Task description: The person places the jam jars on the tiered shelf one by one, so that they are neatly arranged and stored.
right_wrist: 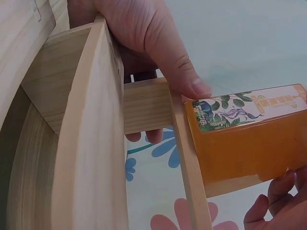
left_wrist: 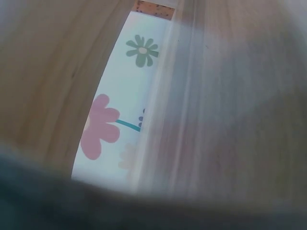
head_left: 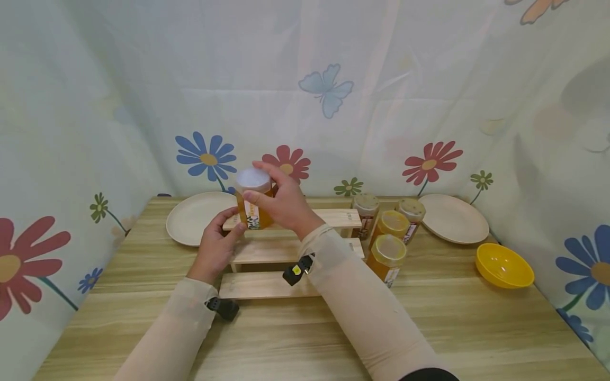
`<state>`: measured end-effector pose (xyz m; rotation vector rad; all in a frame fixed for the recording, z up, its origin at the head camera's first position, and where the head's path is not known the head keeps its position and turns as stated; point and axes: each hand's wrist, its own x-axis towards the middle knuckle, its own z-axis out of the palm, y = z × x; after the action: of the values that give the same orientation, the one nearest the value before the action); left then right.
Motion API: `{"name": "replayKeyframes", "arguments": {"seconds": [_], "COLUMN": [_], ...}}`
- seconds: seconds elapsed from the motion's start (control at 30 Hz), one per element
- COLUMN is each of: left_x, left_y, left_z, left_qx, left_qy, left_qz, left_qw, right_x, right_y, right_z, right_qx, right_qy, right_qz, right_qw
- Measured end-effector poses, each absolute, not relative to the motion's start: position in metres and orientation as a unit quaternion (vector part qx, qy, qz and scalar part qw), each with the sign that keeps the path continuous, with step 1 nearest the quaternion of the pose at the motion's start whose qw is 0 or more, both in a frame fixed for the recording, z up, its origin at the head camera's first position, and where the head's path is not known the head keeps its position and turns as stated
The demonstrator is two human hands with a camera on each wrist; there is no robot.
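A three-tier wooden step rack (head_left: 267, 286) stands in the middle of the table. My right hand (head_left: 292, 207) grips a hexagonal honey jar (head_left: 252, 212) with a white lid and amber contents, thumb and fingers about its upper part. The jar is upright over the left part of the top tier, its base right at the board (right_wrist: 189, 167) in the right wrist view. At the rack's left end my left hand (head_left: 216, 247) holds the rack, its thumb (right_wrist: 184, 72) lying at the jar's bottom edge. Its fingertips (right_wrist: 153, 136) show beneath the rack's side piece.
Several similar jars (head_left: 389, 248) stand close together just right of the rack. A pale plate (head_left: 183, 219) lies behind at the left, another plate (head_left: 455, 217) at the back right. Near the right edge sits a yellow bowl (head_left: 502, 267). A flowered curtain (head_left: 267, 106) hangs behind.
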<state>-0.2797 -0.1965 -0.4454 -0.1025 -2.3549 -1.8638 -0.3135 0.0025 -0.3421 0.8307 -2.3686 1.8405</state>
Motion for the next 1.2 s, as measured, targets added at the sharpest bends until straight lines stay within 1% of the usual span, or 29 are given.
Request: {"name": "replayKeyframes", "arguments": {"seconds": [0.23,0.8,1.2], "left_x": [-0.2789,-0.2822,-0.282], "left_y": [-0.1971,-0.1956,-0.1952], "left_z": [-0.4438,-0.4415,-0.4453], "left_qx": [-0.031,-0.018,-0.024], "left_qy": [-0.785,-0.818,-0.809], "left_qz": [-0.617,-0.572,-0.582], "left_qw": [0.054,0.053,0.076], "right_x": [-0.3143,-0.3215,-0.3229], "right_y": [-0.0004,-0.0008,-0.0004], "right_z": [-0.3427,-0.3454,-0.3442], "right_qx": [0.271,0.279,0.282], "right_qy": [-0.76,-0.755,-0.758], "right_qz": [0.59,0.593,0.588], "right_qw": [0.015,0.008,0.003]}}
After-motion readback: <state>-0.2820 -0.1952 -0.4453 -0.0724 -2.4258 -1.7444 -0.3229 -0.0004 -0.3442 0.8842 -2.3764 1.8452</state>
